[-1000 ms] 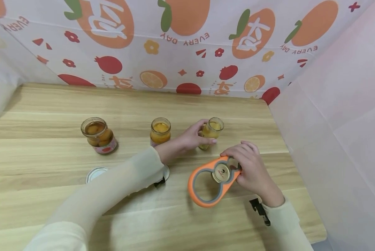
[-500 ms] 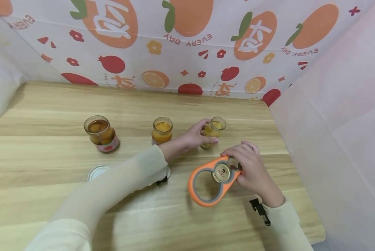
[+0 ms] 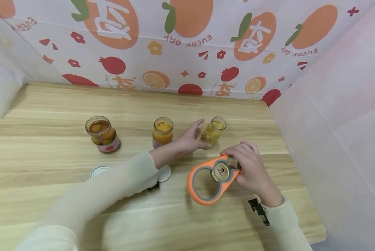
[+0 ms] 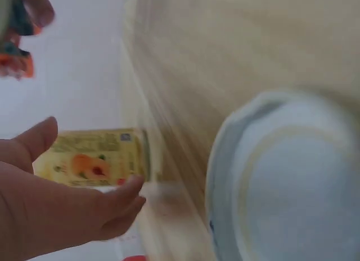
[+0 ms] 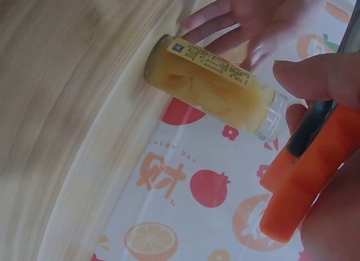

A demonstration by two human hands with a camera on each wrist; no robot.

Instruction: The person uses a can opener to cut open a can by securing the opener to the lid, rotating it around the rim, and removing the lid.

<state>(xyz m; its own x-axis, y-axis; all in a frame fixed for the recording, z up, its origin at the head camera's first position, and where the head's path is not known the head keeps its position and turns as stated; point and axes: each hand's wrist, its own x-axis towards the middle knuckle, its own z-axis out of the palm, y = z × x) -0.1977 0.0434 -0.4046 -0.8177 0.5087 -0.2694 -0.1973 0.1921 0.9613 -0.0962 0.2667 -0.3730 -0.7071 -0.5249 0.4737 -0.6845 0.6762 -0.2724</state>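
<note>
My left hand (image 3: 189,140), fingers spread, is just left of a slim, lidless glass jar (image 3: 214,130) of pale yellow fruit. In the right wrist view a gap shows between that hand (image 5: 264,22) and the upright jar (image 5: 208,89). An orange jar opener (image 3: 192,184) with a grey lining is gripped by its narrow end in my right hand (image 3: 250,169). Inside the opener's middle ring sits a gold lid (image 3: 220,172). Part of the opener (image 5: 304,182) also shows in the right wrist view, close under the thumb.
Two more lidless jars stand on the wooden table (image 3: 143,216): a small one of orange fruit (image 3: 163,131) and a wider one of dark round fruit (image 3: 103,134). Two white lids lie nearer, one (image 3: 99,170) partly behind the left sleeve, the other (image 3: 165,173) by the left wrist.
My left hand has let go of the slim jar and drawn back a little to the left, its fingers opening. The right hand and opener stay nearly still.
</note>
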